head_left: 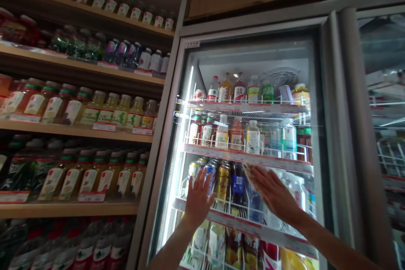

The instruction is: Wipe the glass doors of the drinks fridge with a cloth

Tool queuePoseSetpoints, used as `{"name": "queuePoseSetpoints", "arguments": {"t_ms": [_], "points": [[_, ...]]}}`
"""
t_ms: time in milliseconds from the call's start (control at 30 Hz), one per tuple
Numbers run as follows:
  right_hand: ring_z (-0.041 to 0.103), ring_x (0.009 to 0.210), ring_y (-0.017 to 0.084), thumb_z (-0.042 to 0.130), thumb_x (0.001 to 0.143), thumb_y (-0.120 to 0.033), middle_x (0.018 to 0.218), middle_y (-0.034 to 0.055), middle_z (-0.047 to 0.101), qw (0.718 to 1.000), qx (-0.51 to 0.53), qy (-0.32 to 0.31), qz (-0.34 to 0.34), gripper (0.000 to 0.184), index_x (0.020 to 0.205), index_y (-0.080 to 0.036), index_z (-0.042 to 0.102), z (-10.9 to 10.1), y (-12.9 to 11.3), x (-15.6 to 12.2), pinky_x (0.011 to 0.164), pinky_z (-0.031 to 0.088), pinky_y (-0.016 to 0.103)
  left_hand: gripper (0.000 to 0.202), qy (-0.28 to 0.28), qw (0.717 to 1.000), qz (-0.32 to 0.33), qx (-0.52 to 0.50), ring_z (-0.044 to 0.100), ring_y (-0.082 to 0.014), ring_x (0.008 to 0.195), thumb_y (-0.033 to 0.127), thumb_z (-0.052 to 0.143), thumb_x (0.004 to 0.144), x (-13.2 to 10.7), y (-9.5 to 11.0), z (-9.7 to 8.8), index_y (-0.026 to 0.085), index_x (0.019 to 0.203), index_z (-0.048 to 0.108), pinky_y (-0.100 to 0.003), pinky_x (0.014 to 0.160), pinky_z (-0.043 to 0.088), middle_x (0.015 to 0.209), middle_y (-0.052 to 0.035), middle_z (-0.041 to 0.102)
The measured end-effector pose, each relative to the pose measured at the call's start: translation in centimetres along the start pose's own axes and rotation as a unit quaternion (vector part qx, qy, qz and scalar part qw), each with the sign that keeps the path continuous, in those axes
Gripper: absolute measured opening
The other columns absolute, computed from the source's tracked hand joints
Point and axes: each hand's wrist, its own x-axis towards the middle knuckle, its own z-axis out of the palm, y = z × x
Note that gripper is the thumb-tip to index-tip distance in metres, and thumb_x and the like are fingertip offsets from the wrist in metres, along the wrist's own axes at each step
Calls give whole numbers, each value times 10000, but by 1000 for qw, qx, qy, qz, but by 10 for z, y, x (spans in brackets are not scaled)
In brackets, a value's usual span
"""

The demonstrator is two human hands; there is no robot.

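Observation:
A tall fridge with a glass door (249,55) stands in front of me. My left hand (198,199) is raised at the glass with its fingers spread and nothing in it; it appears to rest flat on the pane. My right hand (274,192) lies against the door further right, over a pale, crumpled cloth (248,169) that shows at its fingertips. Most of that cloth is hidden beneath the hand. Behind the glass, gold cans (223,181) and a dark blue bottle (238,183) stand between my two hands.
Wooden shelves (72,128) full of juice bottles (90,177) run along the left. A grey vertical door handle (351,135) edges the door on the right, beside a second fridge door (384,93). Wire racks (221,151) inside hold several rows of drinks.

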Motion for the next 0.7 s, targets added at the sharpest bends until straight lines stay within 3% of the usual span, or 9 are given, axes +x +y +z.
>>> {"name": "queuePoseSetpoints", "arguments": {"t_ms": [167,200,333,367,400,500,567,700], "points": [[266,1381,268,422,889,-188,1526,81,210,974,-55,112,191,688,1475,-255,69,0,28,33,1073,274,475,555,25,999,-18,-12,248,-248,1384,344,394,906,16,-11,3,167,1416,262,-468,1077,291,1441,-117,389],[257,1384,271,425,885,-182,1529,83,197,974,-56,112,187,695,1476,-250,66,1,27,38,1068,282,474,560,31,999,-18,-15,243,-252,1386,355,385,910,20,-13,4,163,1419,253,-475,1075,293,1441,-124,386],[289,1373,213,397,861,-129,1511,57,264,999,-4,30,12,688,1473,-245,106,7,11,47,1086,277,424,582,31,999,-25,-15,243,-257,1386,385,375,914,40,-24,6,163,1430,225,-496,1074,293,1456,-141,354],[298,1369,208,394,862,-131,1505,55,282,1000,0,25,0,674,1471,-246,130,8,13,50,1093,268,422,580,29,999,-27,-10,241,-260,1386,387,376,914,44,-28,5,160,1428,230,-500,1072,295,1460,-143,345],[302,1367,216,392,869,-142,1501,62,290,999,-6,37,19,650,1468,-242,160,9,19,54,1098,259,432,575,27,999,-26,-5,243,-263,1385,387,375,915,48,-32,5,153,1423,240,-505,1069,301,1463,-145,340],[293,1367,281,402,891,-197,1498,126,282,978,-51,124,162,568,1443,-179,269,12,36,73,1086,257,488,564,12,999,-30,9,271,-275,1373,399,368,918,58,-42,3,135,1406,272,-520,1056,321,1457,-149,347],[278,1372,297,411,891,-214,1492,143,292,970,-51,141,190,551,1428,-158,303,15,33,85,1076,267,497,563,-2,999,-37,10,287,-275,1367,414,372,915,62,-47,2,137,1398,286,-527,1052,327,1454,-148,354],[290,1371,213,384,877,-157,1462,63,376,998,6,59,11,583,1441,-236,257,20,8,89,1089,268,433,557,-9,999,-40,5,275,-266,1372,418,387,911,62,-50,2,144,1388,302,-533,1062,316,1459,-137,351]]}}
